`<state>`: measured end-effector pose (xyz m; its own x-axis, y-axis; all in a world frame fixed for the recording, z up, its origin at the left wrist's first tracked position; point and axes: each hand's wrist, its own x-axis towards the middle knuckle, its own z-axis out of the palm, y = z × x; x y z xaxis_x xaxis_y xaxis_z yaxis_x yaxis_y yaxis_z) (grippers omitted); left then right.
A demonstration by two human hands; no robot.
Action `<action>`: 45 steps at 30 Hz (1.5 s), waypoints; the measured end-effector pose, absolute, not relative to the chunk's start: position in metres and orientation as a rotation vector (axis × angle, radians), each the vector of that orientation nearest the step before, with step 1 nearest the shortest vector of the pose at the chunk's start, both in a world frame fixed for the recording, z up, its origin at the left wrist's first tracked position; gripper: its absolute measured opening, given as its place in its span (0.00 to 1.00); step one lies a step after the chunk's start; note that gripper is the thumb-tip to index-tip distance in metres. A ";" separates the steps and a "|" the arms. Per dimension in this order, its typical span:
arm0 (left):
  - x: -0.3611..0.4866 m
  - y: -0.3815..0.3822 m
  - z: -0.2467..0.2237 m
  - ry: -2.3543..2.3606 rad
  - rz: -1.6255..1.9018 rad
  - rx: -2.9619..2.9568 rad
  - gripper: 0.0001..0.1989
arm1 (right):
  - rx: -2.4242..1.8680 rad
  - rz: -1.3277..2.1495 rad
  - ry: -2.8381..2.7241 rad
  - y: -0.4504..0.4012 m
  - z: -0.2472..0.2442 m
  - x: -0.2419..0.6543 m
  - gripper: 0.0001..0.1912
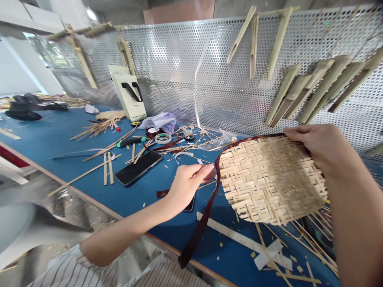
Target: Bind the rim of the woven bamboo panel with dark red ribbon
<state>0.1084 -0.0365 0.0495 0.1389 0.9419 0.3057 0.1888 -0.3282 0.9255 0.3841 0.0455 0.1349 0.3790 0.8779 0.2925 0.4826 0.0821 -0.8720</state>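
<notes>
Head view: your left hand, fingers together, pinched the dark ribbon to the woven bamboo mat; your right hand clamped its edge.

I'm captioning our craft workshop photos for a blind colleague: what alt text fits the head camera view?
A person's bare hands hold a woven bamboo mat over a blue worktable: the right hand grips its far edge, and the left hand holds a dark red binding strip at its side. Loose bamboo strips, a smartphone and a tape roll lie nearby, before a perforated metal panel.

free: blue workbench left of the smartphone | in the way: smartphone, bamboo strips, likely tape rolls, perforated metal panel
</notes>
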 end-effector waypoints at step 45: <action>0.120 -0.033 0.059 1.077 1.231 1.371 0.18 | -1.596 0.015 -1.288 0.000 0.153 0.369 0.09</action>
